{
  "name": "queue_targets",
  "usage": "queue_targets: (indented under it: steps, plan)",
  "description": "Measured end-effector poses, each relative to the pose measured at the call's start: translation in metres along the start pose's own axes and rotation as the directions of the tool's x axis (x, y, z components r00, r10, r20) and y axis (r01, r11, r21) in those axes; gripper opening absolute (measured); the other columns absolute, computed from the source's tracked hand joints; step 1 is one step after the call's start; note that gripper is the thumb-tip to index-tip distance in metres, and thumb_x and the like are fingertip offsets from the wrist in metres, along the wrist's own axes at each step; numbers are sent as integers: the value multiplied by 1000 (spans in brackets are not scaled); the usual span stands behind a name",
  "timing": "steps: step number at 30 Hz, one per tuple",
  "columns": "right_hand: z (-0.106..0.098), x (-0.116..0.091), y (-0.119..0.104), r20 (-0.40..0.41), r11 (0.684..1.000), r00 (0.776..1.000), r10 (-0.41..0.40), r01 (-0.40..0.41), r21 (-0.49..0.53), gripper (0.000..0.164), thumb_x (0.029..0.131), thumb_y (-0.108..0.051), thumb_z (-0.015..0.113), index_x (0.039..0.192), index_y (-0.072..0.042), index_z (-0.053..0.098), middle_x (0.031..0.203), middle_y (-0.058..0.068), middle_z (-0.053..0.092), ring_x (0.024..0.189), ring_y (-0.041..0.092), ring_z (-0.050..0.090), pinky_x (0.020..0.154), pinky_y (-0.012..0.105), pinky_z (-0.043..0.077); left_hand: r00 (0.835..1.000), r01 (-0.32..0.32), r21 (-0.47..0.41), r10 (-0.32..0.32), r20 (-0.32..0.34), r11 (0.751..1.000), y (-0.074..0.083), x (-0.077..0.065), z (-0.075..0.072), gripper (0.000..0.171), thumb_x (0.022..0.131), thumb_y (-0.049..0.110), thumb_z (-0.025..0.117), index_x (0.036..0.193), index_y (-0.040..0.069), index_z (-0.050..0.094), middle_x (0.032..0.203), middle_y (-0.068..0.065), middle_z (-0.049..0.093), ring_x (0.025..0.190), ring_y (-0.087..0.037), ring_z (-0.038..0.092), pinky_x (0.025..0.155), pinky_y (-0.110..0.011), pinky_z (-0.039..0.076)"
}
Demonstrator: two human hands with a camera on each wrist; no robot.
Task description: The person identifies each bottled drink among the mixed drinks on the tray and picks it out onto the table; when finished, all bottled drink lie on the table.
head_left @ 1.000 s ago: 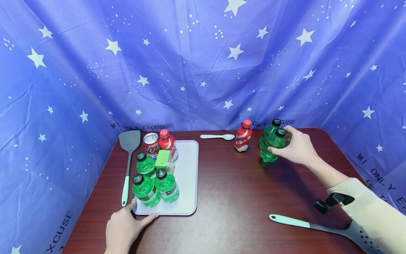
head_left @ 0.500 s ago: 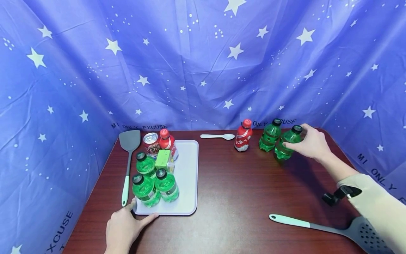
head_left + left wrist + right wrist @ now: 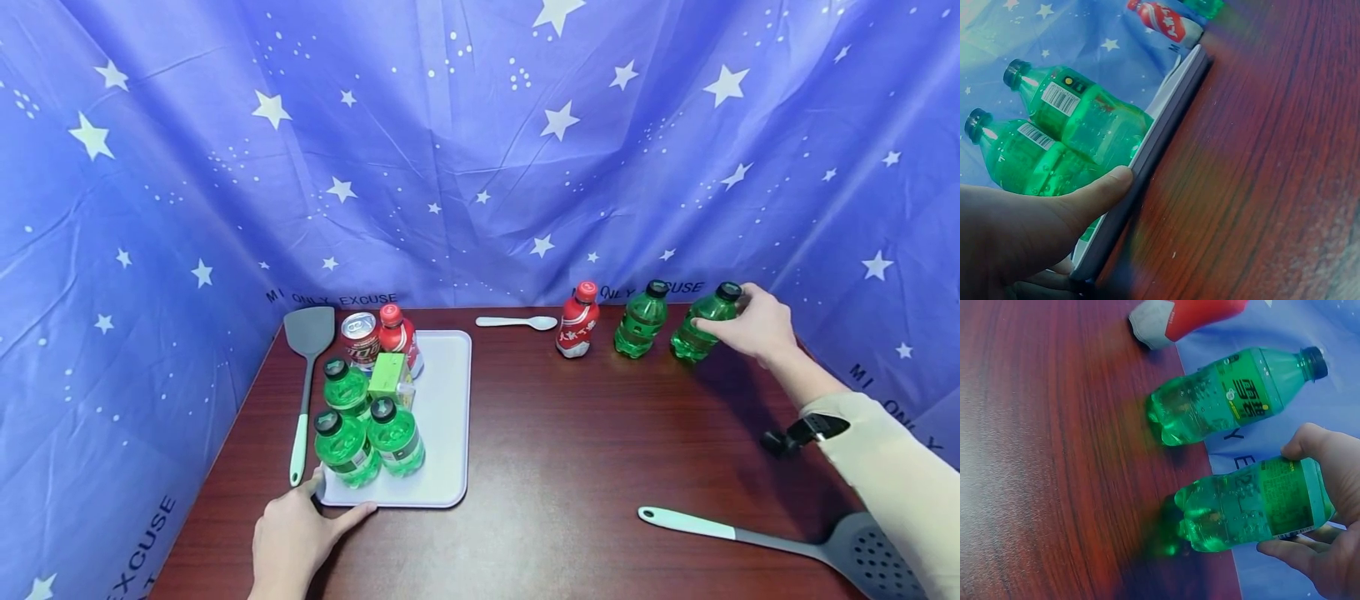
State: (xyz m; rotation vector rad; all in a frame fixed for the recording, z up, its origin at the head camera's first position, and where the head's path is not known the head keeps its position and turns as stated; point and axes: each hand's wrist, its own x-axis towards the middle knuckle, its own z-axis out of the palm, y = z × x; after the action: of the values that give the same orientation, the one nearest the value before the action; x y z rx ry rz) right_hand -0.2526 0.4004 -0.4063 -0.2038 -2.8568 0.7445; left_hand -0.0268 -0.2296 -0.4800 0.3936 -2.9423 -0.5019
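In the head view, my right hand [image 3: 756, 327] grips a green soda bottle [image 3: 703, 325] with a black cap at the back right, thumb on one side and fingers on the other. The right wrist view shows this bottle [image 3: 1247, 503] upright near the table; whether its base touches is unclear. A second green bottle [image 3: 641, 321] stands just left of it, then a red bottle [image 3: 577, 321]. My left hand [image 3: 296, 533] holds the near left corner of a white tray [image 3: 442, 433], its thumb [image 3: 1100, 194] along the front rim. Its other fingers are mostly hidden.
On the tray stand several green bottles [image 3: 397, 442], a green box [image 3: 390, 379], a red bottle [image 3: 397, 333] and a can [image 3: 360, 340]. A spatula [image 3: 306, 375] lies left of it, a white spoon [image 3: 517, 322] at the back, a slotted turner [image 3: 750, 537] at front right.
My right hand has moved right with the green bottle, away from the other green bottle, leaving a gap between them. The left hand and the tray have stayed in place.
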Motion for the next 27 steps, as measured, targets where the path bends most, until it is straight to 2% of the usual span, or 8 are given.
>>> queue_targets:
  steps: [6,12,22,27]
  plan:
    - [0,5,4,17,999,999,39,-39,5,86,91,-51,79,137,14,46,123,37,58,117,59,50,93,69,47,1000,-1,1,1,2,1000,1,0,0,109,60,78,90,126,-7,73,67,-20,68,75,-49,72,61,-59,56]
    - [0,7,4,23,998,998,56,-56,9,89,91,-51,78,142,14,44,126,39,57,121,61,48,97,71,46,1000,-5,4,5,-7,1000,-1,-1,1,108,60,78,90,125,-6,74,68,-22,69,74,-49,72,60,-59,56]
    - [4,11,4,38,998,997,60,-60,2,91,92,-53,77,142,14,43,128,39,57,124,62,46,99,71,45,1000,-12,-6,12,-24,1000,-1,0,2,105,59,78,90,122,-5,75,63,-17,66,72,-49,71,59,-58,55]
    - [7,13,5,43,999,998,46,-46,-1,90,93,-52,76,143,14,42,127,39,57,123,62,47,97,71,46,999,-15,-6,15,-30,1000,-1,0,1,104,59,77,91,122,-4,75,65,-19,67,74,-50,71,61,-60,55]
